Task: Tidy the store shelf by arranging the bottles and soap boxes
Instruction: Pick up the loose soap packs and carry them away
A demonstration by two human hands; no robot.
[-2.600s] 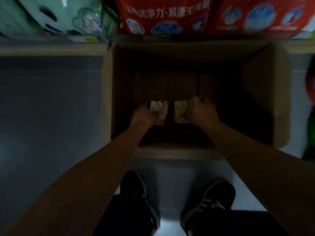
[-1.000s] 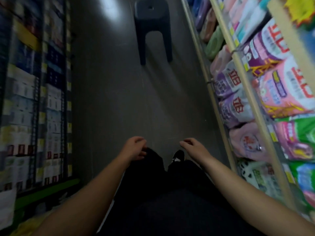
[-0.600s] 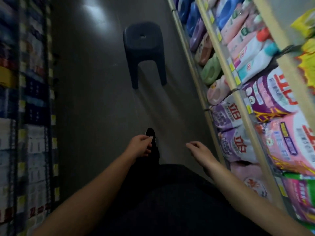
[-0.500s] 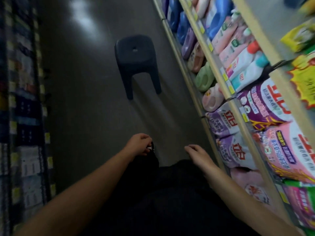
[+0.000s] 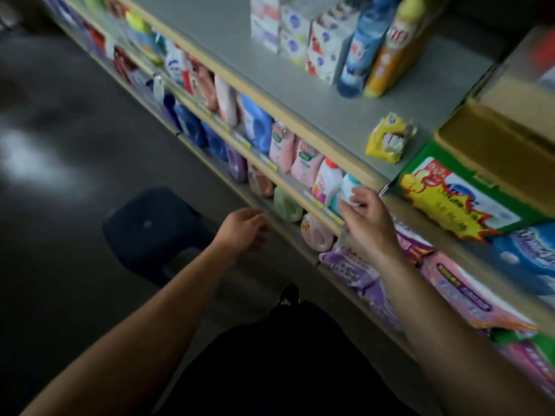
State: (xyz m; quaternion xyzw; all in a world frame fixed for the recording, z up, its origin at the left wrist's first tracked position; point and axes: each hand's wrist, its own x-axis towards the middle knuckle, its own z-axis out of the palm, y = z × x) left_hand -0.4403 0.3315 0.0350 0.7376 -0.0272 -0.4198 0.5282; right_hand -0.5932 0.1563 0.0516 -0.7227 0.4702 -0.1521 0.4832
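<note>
1. My right hand (image 5: 371, 223) pinches a small white item (image 5: 348, 196) at the middle shelf's edge.
2. My left hand (image 5: 243, 231) hangs loosely curled, holding nothing.
3. Soap boxes (image 5: 295, 34) and two bottles (image 5: 380, 46) stand on the top shelf (image 5: 300, 94).

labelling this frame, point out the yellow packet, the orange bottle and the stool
yellow packet (image 5: 389, 139): head view, middle of its crumpled front
orange bottle (image 5: 390, 55): head view, mid body, below the yellow cap
stool (image 5: 150, 223): head view, centre of the dark seat
</note>
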